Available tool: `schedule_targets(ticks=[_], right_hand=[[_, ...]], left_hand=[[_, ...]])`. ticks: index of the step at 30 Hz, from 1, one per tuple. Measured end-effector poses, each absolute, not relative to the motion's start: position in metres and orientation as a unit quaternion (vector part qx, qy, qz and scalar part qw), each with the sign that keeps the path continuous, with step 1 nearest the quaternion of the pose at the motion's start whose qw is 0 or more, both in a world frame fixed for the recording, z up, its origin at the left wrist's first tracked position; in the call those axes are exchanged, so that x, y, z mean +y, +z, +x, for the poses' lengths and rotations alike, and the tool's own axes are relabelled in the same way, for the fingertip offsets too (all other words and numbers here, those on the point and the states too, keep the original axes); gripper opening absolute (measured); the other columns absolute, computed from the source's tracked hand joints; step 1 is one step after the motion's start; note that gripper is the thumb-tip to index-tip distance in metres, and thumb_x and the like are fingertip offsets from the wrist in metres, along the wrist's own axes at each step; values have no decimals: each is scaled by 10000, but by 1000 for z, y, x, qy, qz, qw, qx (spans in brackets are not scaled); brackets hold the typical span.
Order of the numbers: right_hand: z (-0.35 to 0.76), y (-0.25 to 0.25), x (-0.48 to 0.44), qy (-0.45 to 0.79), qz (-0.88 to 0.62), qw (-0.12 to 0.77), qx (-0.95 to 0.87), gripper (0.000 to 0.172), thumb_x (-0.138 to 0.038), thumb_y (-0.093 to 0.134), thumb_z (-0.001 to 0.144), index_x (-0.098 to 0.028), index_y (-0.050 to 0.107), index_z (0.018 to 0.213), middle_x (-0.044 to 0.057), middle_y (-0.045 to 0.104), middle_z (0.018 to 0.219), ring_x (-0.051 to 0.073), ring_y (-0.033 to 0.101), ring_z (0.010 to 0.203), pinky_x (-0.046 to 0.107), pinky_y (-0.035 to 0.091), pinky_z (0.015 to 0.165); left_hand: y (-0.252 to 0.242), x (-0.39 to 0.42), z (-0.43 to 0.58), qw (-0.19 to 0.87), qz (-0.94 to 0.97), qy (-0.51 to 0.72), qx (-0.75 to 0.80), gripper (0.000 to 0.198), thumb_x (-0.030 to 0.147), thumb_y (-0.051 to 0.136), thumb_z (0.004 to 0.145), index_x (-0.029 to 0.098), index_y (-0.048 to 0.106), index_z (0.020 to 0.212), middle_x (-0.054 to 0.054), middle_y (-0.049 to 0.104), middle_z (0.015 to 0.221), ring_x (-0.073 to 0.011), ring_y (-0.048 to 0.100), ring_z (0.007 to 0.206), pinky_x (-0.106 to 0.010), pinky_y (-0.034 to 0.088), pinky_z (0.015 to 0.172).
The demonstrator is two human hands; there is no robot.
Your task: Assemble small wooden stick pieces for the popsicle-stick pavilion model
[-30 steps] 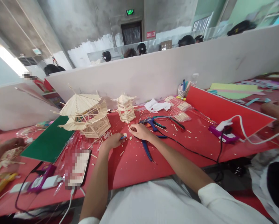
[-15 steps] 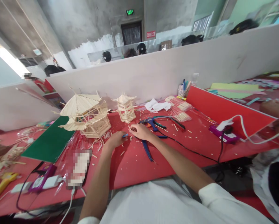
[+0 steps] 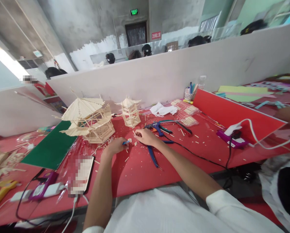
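Note:
My left hand (image 3: pixel 116 146) is closed around a small blue tool (image 3: pixel 126 142), its exact kind unclear. Just beyond the tool's tip is a little pale piece of wood (image 3: pixel 130 140); whether they touch I cannot tell. Close by on the right, my right hand (image 3: pixel 146 137) pinches a short thin wooden stick (image 3: pixel 134 132) between thumb and finger. Beyond both hands stands a small wooden-stick pavilion (image 3: pixel 131 114), and a larger one (image 3: pixel 89 121) is to its left. A blue glue gun (image 3: pixel 155 125) lies past my right hand, with blue-handled pliers (image 3: pixel 153 156) beneath my right forearm.
Stick scraps litter the red tabletop (image 3: pixel 135 181). A phone (image 3: pixel 83 176), power strip (image 3: pixel 44 186) and green board (image 3: pixel 49 147) lie left. To the right are a red board (image 3: pixel 237 118), another power strip (image 3: pixel 232 137) and a black cable. A white partition (image 3: pixel 159 77) runs behind.
My left hand has drawn slightly left and up, away from my right hand, with the blue tool in it. Small wood pieces between the hands now show. My right hand stays nearly still.

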State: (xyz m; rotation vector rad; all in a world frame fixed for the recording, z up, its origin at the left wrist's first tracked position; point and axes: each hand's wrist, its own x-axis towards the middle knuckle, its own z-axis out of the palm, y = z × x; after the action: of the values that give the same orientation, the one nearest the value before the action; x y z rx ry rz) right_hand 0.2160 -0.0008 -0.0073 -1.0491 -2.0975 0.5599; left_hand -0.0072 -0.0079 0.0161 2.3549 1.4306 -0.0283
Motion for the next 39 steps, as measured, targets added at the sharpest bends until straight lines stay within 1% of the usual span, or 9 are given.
schedule_targets(ticks=[10,13,18,20,23,28,33,36,39], right_hand=[[216,-5,-3,218,-410,353,-812,113,-217,617,872,-176,657,775,33,703,748,145,638,694,216,386,633],[216,-5,-3,218,-411,352,-812,118,-219,616,872,-175,655,770,31,701,745,145,636,690,215,384,628],[216,-5,-3,219,-407,353,-814,121,-222,605,876,-177,651,773,32,700,746,147,636,688,217,384,629],[216,-5,-3,219,-404,353,-815,116,-218,604,875,-179,654,779,35,702,754,151,637,696,220,386,633],[217,-6,-2,213,-404,351,-818,114,-217,606,872,-177,657,777,36,702,753,152,635,691,224,381,632],[216,-6,-2,197,-414,344,-819,103,-219,616,866,-174,661,785,42,701,751,149,627,674,225,373,626],[216,-7,-3,202,-409,341,-822,109,-222,605,875,-177,664,795,42,706,761,151,635,696,223,382,638],[216,-5,-5,199,-414,333,-824,116,-230,604,878,-173,663,797,40,705,757,147,631,688,220,376,632],[216,-4,-6,198,-414,328,-826,123,-239,603,884,-170,662,800,41,706,760,144,625,681,219,368,627]], left_hand=[[20,-13,-10,125,818,-65,558,143,234,566,804,170,693,793,-63,716,770,-177,644,720,-237,408,636],[15,-10,-24,78,797,-68,595,144,215,545,821,169,676,786,-77,716,809,-185,646,755,-244,420,659],[12,-3,-49,-6,737,-21,675,182,192,490,876,192,660,942,-103,721,934,-214,663,897,-262,444,734],[14,-2,-47,32,776,-12,630,155,167,536,842,190,660,930,-90,721,962,-203,659,910,-251,448,757],[17,-6,-29,170,846,1,506,147,198,636,777,206,676,918,-29,728,957,-166,654,872,-214,454,759],[17,-10,-8,273,855,-33,440,79,206,665,737,187,702,804,-10,719,789,-164,654,776,-214,449,710],[11,-1,-40,134,807,-27,575,162,94,571,752,183,694,808,-49,729,865,-182,658,842,-236,435,748],[10,1,-56,54,750,7,659,161,176,544,824,205,681,902,-73,719,946,-206,656,887,-262,439,768],[9,1,-54,69,757,9,650,114,277,599,819,214,658,892,-56,707,906,-206,649,846,-262,434,730]])
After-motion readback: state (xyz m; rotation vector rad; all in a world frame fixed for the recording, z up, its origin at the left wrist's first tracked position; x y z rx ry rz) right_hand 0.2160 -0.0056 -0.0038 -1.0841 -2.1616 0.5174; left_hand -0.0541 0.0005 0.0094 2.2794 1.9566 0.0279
